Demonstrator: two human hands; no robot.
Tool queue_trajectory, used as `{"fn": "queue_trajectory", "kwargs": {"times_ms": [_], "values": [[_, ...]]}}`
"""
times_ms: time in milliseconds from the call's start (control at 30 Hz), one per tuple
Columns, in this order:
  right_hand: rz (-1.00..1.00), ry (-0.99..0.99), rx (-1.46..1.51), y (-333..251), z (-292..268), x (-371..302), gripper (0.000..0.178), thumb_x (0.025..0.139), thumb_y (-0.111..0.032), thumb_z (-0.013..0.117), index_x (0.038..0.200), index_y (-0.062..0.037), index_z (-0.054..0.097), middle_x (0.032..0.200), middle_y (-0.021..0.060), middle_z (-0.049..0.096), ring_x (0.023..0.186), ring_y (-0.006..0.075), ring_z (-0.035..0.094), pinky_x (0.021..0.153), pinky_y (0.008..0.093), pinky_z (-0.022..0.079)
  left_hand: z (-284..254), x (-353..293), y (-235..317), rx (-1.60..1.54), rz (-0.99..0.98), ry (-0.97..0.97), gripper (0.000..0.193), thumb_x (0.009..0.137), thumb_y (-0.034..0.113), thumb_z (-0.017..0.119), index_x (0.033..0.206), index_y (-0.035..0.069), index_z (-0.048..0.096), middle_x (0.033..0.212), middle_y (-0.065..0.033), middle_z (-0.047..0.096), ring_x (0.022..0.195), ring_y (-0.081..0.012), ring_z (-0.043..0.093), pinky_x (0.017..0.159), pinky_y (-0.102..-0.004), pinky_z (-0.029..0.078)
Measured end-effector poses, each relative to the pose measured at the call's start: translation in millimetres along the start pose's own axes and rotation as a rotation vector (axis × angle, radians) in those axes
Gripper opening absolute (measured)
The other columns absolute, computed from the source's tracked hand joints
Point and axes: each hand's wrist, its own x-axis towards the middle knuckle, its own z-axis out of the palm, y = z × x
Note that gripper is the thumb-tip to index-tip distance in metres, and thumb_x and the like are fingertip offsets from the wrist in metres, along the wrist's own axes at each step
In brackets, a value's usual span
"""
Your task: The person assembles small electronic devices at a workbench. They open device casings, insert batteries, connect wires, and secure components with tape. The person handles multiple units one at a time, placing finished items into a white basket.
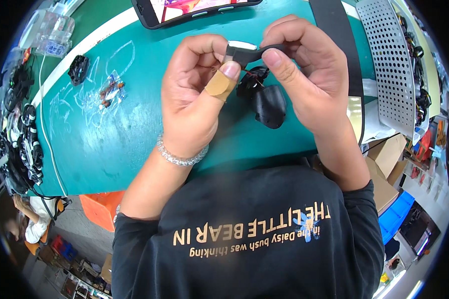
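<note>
My left hand [194, 84], with a tan bandage [218, 86] on its thumb, is closed on a small flat silver-edged piece [242, 45]. A soft black strip [245, 56] lies against that piece. Its other end is pinched between the thumb and forefinger of my right hand [317, 70]. Below my fingers, on the green table, sits a rounded black plastic shell [270, 106], next to a second black part [249, 85] with thin reddish wires. My left fingers partly cover the silver-edged piece, so its exact kind cannot be told.
A phone-like screen device [145, 14] lies beyond my hands. To the left are a clear bag with brown parts [110, 92], a black part [78, 69] and heaped cables [30, 144]. A white perforated basket [384, 60] stands at right. Another person [35, 219] sits lower left.
</note>
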Motion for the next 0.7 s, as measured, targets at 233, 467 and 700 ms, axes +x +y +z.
{"fn": "queue_trajectory", "kwargs": {"times_ms": [233,467,700], "values": [[0.062,-0.089,0.148,-9,-3,1,0.013,0.085,-0.004,0.061,0.093,0.0045,0.055,0.088,0.0071,0.052,0.077,0.0105,0.048,0.069,0.0217,0.040,0,2,6,-0.167,-0.102,-0.069,0.021,0.089,0.014,0.056,0.107,0.005,0.050,0.089,-0.0024,0.053,0.077,-0.0122,0.050,0.071,-0.0278,0.043],[0.000,-0.141,0.057,-19,-7,-1,0.021,0.081,-0.009,0.066,0.097,0.0044,0.058,0.083,0.0050,0.052,0.075,0.0101,0.047,0.065,0.0216,0.038,-6,7,4,-0.315,-0.143,-0.231,0.017,0.089,0.011,0.056,0.103,0.001,0.053,0.083,-0.0029,0.057,0.073,-0.0081,0.051,0.064,-0.0216,0.042],[-0.232,-0.236,0.094,-11,-5,5,0.032,0.078,-0.024,0.070,0.097,0.0012,0.064,0.078,0.0026,0.051,0.072,0.0128,0.045,0.062,0.0245,0.035,-15,8,3,-0.383,-0.215,-0.429,0.019,0.087,0.012,0.058,0.102,0.000,0.054,0.085,-0.0032,0.058,0.073,-0.0073,0.052,0.064,-0.0201,0.042]]}}
